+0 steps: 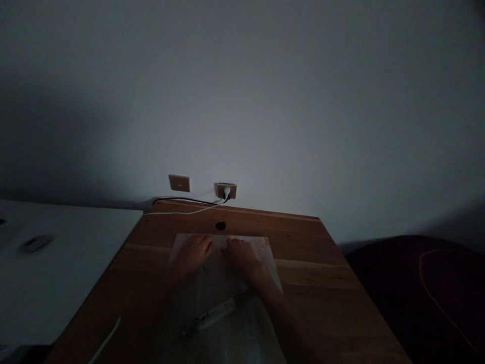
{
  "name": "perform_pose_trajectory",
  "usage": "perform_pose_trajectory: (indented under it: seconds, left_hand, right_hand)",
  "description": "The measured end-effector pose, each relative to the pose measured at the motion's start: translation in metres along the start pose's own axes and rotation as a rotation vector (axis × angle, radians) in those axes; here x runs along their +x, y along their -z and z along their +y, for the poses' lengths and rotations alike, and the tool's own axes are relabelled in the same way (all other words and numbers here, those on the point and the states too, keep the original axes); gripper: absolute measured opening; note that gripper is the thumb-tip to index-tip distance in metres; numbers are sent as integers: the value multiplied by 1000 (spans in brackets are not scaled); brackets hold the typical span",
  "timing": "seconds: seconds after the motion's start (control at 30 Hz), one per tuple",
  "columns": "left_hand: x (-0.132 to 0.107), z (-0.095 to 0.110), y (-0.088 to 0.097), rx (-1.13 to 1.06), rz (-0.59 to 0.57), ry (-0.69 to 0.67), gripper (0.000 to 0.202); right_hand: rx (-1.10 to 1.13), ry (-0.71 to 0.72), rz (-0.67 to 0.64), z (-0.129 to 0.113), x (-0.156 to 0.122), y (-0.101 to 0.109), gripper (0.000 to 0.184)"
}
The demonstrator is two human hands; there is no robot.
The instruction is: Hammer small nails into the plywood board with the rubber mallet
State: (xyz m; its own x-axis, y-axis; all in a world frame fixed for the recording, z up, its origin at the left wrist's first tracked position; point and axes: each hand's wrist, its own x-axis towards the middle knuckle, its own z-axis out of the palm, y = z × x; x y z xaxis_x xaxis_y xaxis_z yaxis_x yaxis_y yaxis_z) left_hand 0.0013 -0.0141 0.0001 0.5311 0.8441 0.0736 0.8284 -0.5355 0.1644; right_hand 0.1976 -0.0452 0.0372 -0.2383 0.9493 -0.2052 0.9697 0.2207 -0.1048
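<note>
A pale, greyish rectangular sheet or board (215,283) lies flat on the wooden table; in the dim light I cannot tell its material. My left hand (194,254) rests near its far left corner, fingers curled in. Toward the far right corner, my right hand (241,254) is closed in much the same way, a short gap from the left. Whatever either hand may hold is too dark and small to see. Nearer to me, between my forearms, a long pale strip with dark marks (215,315) lies at a slant on the sheet.
The wooden table (314,288) meets the wall and has a dark round hole (220,226). A wall socket (232,191) holds plugs with cables (178,212) running left. A white surface (76,263) adjoins at left, a dark red rounded thing (420,283) at right.
</note>
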Motion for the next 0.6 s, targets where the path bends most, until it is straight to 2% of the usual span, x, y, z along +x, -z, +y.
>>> perform_pose_trajectory:
  seconds: [0.17, 0.33, 0.47, 0.6]
  left_hand:
    - [-9, 0, 10, -133, -53, -67, 29]
    - [-7, -6, 0, -168, -17, -45, 23]
    - [4, -4, -9, -202, -56, -127, 24]
    - [13, 1, -11, -131, -63, -158, 19]
  right_hand:
    - [13, 38, 19, -4, 4, -5, 26]
    - [114, 90, 55, 1, -1, 3, 25]
    - [259, 122, 76, 16, -12, 10, 13]
    - [396, 98, 142, 37, -32, 10, 16]
